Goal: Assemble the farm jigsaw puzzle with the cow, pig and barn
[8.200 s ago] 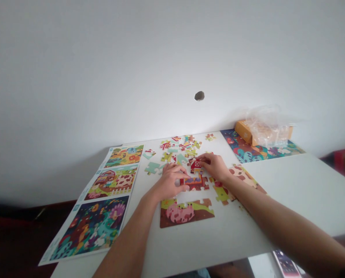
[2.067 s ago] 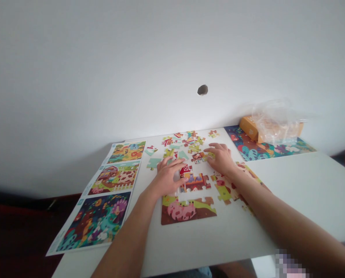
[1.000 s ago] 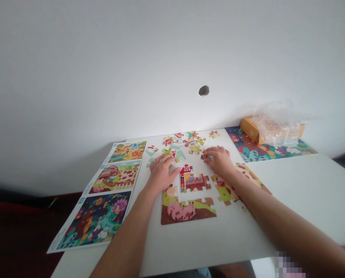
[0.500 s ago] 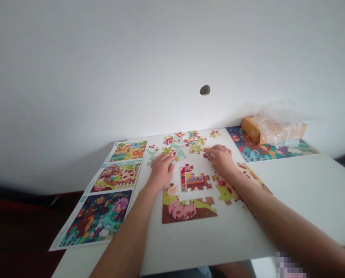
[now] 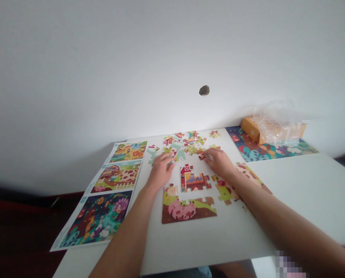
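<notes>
At centre, the right hand (image 5: 220, 163) pinches a half-hidden puzzle piece (image 5: 201, 156), the left hand's (image 5: 160, 171) grip unclear.

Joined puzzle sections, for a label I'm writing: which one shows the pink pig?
The pig section, lowest in the view. The barn section above it shows a red building; the cow section, right, a patched hide.

My right hand (image 5: 219, 162) now pinches the brown piece (image 5: 201, 155) that lay loose beside it; the barn piece (image 5: 186, 169) it held earlier sits against the red block (image 5: 196, 183) nearer me than my grip, and my left hand (image 5: 160, 169) has moved off that block
</notes>
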### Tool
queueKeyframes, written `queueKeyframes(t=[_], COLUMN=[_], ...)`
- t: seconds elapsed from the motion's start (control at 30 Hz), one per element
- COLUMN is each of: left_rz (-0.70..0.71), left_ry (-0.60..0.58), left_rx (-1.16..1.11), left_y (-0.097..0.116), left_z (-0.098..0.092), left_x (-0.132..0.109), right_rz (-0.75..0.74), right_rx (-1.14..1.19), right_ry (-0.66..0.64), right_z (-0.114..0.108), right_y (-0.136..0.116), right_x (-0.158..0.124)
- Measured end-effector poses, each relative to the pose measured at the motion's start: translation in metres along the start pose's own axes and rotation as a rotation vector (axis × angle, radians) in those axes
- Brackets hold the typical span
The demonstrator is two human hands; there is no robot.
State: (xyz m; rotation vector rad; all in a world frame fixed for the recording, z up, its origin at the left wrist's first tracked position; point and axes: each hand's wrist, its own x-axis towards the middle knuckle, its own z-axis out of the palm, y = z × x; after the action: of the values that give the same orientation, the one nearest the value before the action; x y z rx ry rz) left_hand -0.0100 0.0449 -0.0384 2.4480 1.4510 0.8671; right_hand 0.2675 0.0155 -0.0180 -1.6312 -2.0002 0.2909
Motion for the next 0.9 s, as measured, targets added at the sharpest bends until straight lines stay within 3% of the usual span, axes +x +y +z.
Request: queueKeyframes(t=[0.17, 0.33, 0.43, 0.57, 0.7, 0.9], left_rz=[0.123, 0.274, 0.262, 0.239, 0.222, 0.233], left_ry=[0.031, -0.062, -0.146, -0.231, -0.261, -0.251], left_rx=[-0.073, -0.134, -0.139, -0.117, -0.119, -0.155], left_y=[0.011, 0.023, 0.026, 0.027, 0.028, 0.027], left_z=[-0.008, -0.015, -0.016, -0.016, -0.016, -0.015], left_x=[-0.002, -0.004, -0.005, -0.006, -0.006, -0.006], right_rz=[0.077, 0.259, 0.344, 0.397, 0.345, 0.298], right_rx=[-0.056, -0.118, -0.128, -0.186, -0.229, -0.217], right_ry=[0.279, 0.36, 0.334, 0.175, 0.062, 0.04], right_z=[-0.008, -0.022, -0.028, -0.025, -0.018, -0.013], right_y=[0.009, 0.03, 0.037, 0.035, 0.03, 0.027], right_x=[0.001, 0.003, 0.004, 0.005, 0.004, 0.005])
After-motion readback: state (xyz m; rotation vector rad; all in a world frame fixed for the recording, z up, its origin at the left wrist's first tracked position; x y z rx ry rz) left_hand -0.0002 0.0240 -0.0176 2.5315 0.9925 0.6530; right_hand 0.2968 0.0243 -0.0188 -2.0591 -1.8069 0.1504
